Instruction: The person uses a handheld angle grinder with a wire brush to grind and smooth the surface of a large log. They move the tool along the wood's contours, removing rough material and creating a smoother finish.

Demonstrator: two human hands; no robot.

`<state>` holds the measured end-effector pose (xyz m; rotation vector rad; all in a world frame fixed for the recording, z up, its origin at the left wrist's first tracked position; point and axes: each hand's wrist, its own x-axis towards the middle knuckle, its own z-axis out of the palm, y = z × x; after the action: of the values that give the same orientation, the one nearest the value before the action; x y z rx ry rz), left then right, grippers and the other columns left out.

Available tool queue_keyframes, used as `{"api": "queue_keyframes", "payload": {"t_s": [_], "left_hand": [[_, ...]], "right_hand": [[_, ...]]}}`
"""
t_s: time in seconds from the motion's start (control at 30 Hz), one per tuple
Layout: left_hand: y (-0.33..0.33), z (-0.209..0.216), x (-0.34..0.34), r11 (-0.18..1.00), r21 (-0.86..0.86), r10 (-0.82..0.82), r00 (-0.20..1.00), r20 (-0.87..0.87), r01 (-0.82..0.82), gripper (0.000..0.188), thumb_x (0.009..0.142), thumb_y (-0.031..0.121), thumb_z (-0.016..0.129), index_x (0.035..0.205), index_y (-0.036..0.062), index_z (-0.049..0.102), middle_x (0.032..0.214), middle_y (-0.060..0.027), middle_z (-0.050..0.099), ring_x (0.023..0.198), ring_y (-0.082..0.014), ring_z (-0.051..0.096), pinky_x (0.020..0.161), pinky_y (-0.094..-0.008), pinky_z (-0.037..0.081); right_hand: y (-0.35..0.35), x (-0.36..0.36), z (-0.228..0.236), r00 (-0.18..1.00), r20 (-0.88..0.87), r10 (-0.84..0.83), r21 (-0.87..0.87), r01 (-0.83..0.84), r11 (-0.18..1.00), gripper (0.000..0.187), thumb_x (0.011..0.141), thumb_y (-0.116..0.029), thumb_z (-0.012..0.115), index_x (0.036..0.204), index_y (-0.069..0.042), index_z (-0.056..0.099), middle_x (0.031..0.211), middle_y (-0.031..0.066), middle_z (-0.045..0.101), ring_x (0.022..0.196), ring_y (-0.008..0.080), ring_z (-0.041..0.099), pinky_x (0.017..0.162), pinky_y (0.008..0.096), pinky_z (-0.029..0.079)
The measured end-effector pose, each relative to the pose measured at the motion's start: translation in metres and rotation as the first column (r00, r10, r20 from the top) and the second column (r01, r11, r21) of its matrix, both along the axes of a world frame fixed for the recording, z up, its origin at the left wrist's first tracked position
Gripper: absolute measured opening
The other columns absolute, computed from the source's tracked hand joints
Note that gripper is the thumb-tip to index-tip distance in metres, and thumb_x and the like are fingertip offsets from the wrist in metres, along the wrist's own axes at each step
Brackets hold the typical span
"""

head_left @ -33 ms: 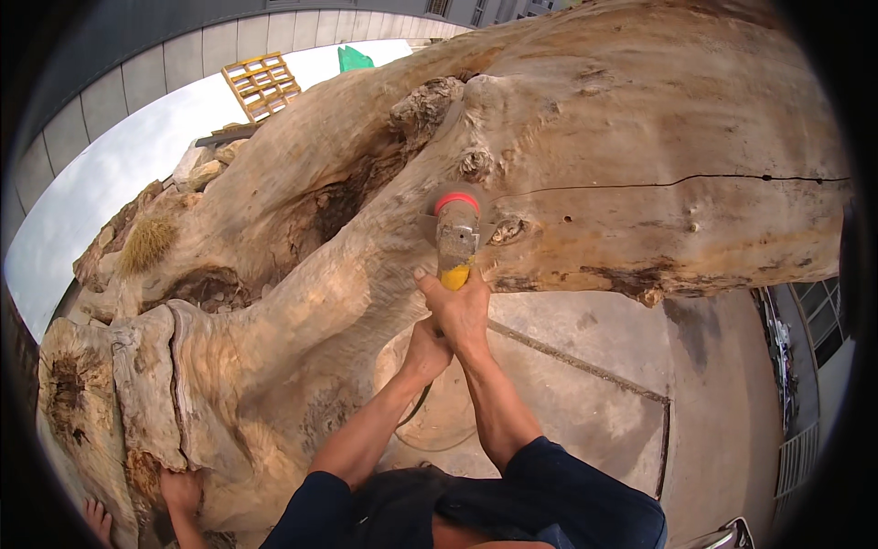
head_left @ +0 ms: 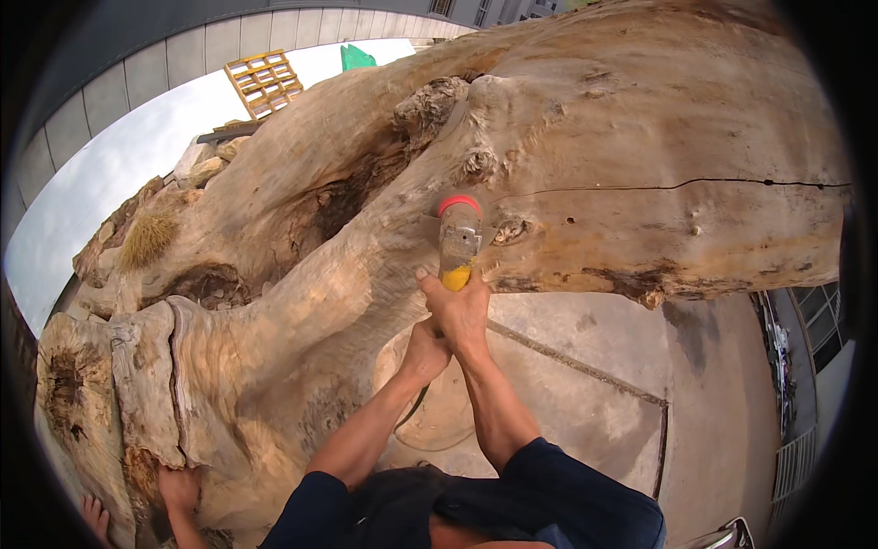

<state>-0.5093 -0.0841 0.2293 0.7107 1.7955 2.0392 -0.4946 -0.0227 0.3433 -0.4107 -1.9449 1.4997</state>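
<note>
Both my hands are closed around an angle grinder (head_left: 459, 240) with a grey head, a yellow body and a red ring at its front. My right hand (head_left: 460, 309) grips the yellow part, thumb to the left. Behind and below it, my left hand (head_left: 426, 351) is wrapped round the rear end; its fingers are partly hidden. The grinder's blurred disc lies against a huge weathered tree trunk (head_left: 631, 119), just below a knot (head_left: 478, 165) and left of another. A dark cord (head_left: 413, 409) hangs from the rear.
At lower left, another person's hands (head_left: 179, 491) touch the trunk's broken end. A long crack (head_left: 677, 187) runs right, and a deep hollow (head_left: 343, 206) lies left. Beneath is a concrete floor (head_left: 585, 352). Rocks (head_left: 203, 169), a wooden pallet (head_left: 264, 84) and green material (head_left: 357, 58) stand beyond.
</note>
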Motion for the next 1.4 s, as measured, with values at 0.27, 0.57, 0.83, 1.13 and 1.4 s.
{"api": "queue_keyframes", "payload": {"t_s": [0.27,0.57,0.83,1.13,1.4], "left_hand": [[-0.009,-0.007,-0.003,0.996,0.091,-0.006,0.988,0.154,-0.008,0.010,0.090,0.002,0.066,0.097,-0.0048,0.068,0.086,-0.0055,0.070,0.081,-0.0115,0.061,0.070,-0.0319,0.049],[-0.011,-0.018,-0.006,0.992,0.118,0.012,0.981,0.194,-0.035,0.011,0.090,0.002,0.066,0.098,-0.0058,0.068,0.088,-0.0068,0.072,0.085,-0.0129,0.064,0.073,-0.0323,0.050],[0.000,-0.025,0.010,0.978,0.186,0.051,0.970,0.237,-0.097,0.007,0.091,0.003,0.066,0.092,-0.0034,0.066,0.082,-0.0050,0.068,0.076,-0.0103,0.062,0.062,-0.0301,0.047],[-0.013,0.017,0.001,0.970,0.242,-0.075,0.926,0.370,-0.019,0.007,0.092,0.006,0.063,0.092,-0.0009,0.061,0.071,-0.0021,0.061,0.055,-0.0083,0.053,0.046,-0.0287,0.040],[-0.012,-0.008,0.036,0.918,0.366,-0.079,0.832,0.549,-0.154,0.006,0.092,0.002,0.059,0.087,0.0025,0.055,0.065,-0.0005,0.054,0.045,-0.0091,0.046,0.039,-0.0293,0.032]], "right_hand": [[-0.003,-0.012,-0.018,0.995,0.077,0.059,-0.043,-0.056,0.998,0.035,0.086,-0.020,0.083,0.098,0.002,0.060,0.072,0.0053,0.063,0.060,0.0136,0.058,0.053,0.0316,0.047],[-0.010,-0.020,-0.024,0.996,0.053,0.075,-0.052,-0.072,0.996,0.037,0.084,-0.019,0.085,0.099,0.004,0.061,0.072,0.0061,0.065,0.060,0.0138,0.060,0.054,0.0320,0.049],[-0.004,-0.018,-0.032,0.982,0.162,0.097,0.100,-0.114,0.988,0.038,0.083,-0.022,0.087,0.098,0.004,0.062,0.070,0.0062,0.065,0.059,0.0138,0.060,0.054,0.0323,0.049],[-0.012,-0.025,0.001,0.974,0.211,0.085,0.128,-0.113,0.985,0.048,0.081,-0.031,0.088,0.100,0.005,0.064,0.073,0.0111,0.067,0.067,0.0184,0.061,0.064,0.0376,0.052],[-0.022,-0.019,-0.023,0.917,0.367,0.157,0.228,-0.252,0.941,0.044,0.083,-0.023,0.087,0.108,0.006,0.065,0.076,0.0066,0.067,0.066,0.0131,0.060,0.059,0.0326,0.050]]}}
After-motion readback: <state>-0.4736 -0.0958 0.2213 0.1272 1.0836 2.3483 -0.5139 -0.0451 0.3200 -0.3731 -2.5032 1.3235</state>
